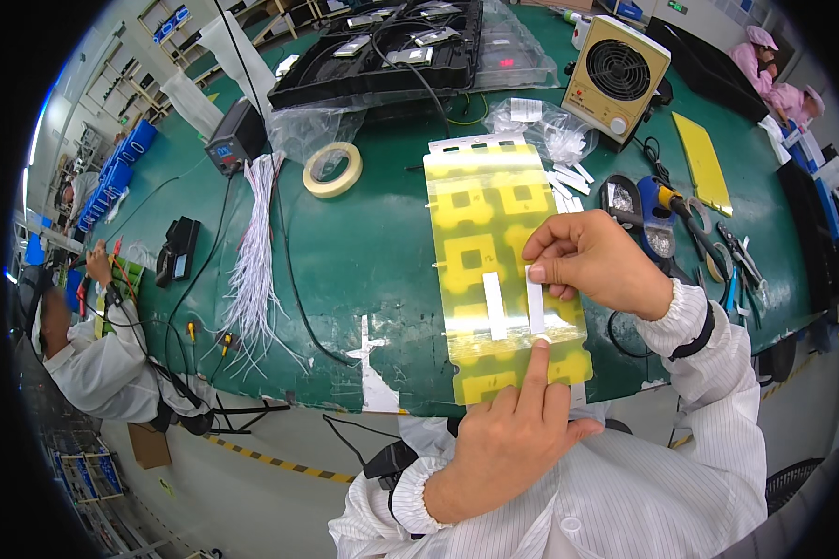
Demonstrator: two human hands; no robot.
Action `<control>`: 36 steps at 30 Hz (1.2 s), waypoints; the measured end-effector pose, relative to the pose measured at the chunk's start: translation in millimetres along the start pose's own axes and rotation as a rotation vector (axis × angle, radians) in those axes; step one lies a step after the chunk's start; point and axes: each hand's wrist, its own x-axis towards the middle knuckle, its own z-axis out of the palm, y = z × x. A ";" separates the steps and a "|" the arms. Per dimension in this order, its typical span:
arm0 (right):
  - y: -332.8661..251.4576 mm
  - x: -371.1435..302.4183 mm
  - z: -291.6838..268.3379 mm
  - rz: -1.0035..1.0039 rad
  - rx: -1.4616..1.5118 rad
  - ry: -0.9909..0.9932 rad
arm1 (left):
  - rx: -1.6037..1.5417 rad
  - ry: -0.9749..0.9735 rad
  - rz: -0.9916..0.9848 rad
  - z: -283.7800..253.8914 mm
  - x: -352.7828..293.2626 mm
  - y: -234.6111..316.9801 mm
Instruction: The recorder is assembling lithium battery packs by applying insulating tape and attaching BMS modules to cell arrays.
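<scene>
A yellow patterned sheet with square cut-outs lies lengthwise before me on the green table. One white strip lies flat on its lower half. Beside it, to the right, is a second white strip. My right hand pinches the far end of that second strip between thumb and fingers. My left hand stretches its index finger to the strip's near end and touches it there. The left thumb stands apart, the other left fingers are partly bent, and nothing is held in them. Loose white strips lie at the sheet's far right.
A beige fan unit stands at the back right, near a soldering iron and pliers. Masking tape and a bundle of white wires lie left. Black trays stand behind. A co-worker's arm is far left.
</scene>
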 end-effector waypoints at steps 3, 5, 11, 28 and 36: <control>1.3 0.9 0.5 -0.010 -0.005 0.005 | -0.001 0.011 0.003 -1.1 1.2 -0.2; 0.3 0.6 1.2 -0.014 -0.007 0.007 | -0.003 -0.002 0.001 -3.8 2.1 0.1; 1.2 -0.6 1.6 0.002 -0.004 0.034 | -0.021 0.044 0.002 -1.1 4.6 -0.3; 2.5 -0.4 4.6 -0.038 -0.006 0.046 | -0.019 -0.012 -0.037 1.0 5.7 -0.6; 3.3 -0.8 3.7 -0.042 -0.014 0.046 | -0.001 -0.029 -0.035 2.4 5.6 1.4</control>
